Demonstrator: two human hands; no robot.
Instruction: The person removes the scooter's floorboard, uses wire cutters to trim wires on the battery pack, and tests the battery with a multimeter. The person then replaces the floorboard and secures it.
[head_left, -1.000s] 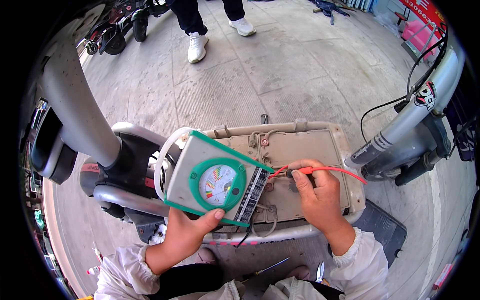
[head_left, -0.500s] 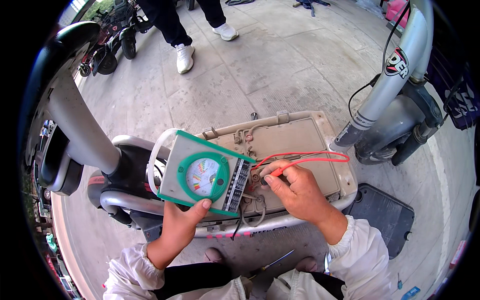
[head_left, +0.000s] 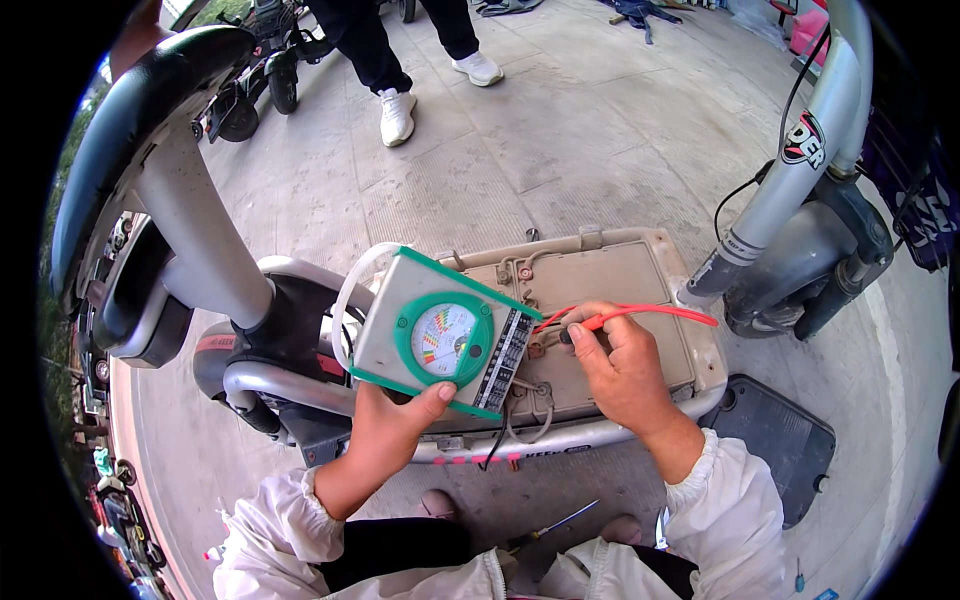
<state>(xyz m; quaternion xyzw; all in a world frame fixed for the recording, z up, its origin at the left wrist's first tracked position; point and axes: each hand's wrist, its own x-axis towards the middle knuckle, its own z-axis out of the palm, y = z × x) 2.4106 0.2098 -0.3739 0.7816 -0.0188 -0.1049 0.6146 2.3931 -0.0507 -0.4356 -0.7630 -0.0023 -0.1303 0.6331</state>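
My left hand (head_left: 388, 428) grips the lower edge of an analog battery tester (head_left: 440, 335), thumb on its front. It has a grey face, a green frame, a round dial and a white carrying handle. My right hand (head_left: 632, 372) pinches a red test lead (head_left: 680, 312) by its end, near the terminals; whether its tip touches one I cannot tell. Below both hands lie tan batteries (head_left: 610, 278) in the floor well of a scooter, with cables and terminals between them. A black lead (head_left: 494, 445) hangs below the tester.
The silver seat post (head_left: 205, 230) rises at left, the silver front column (head_left: 790, 180) at right. A dark cover panel (head_left: 778, 440) lies on the floor. A screwdriver (head_left: 555, 525) rests between my feet. Another person's white shoes (head_left: 397, 117) stand beyond the scooter.
The view has shifted, so the scene sits farther right. My right hand with the red lead and the tester in my left hand have both moved slightly away from me.
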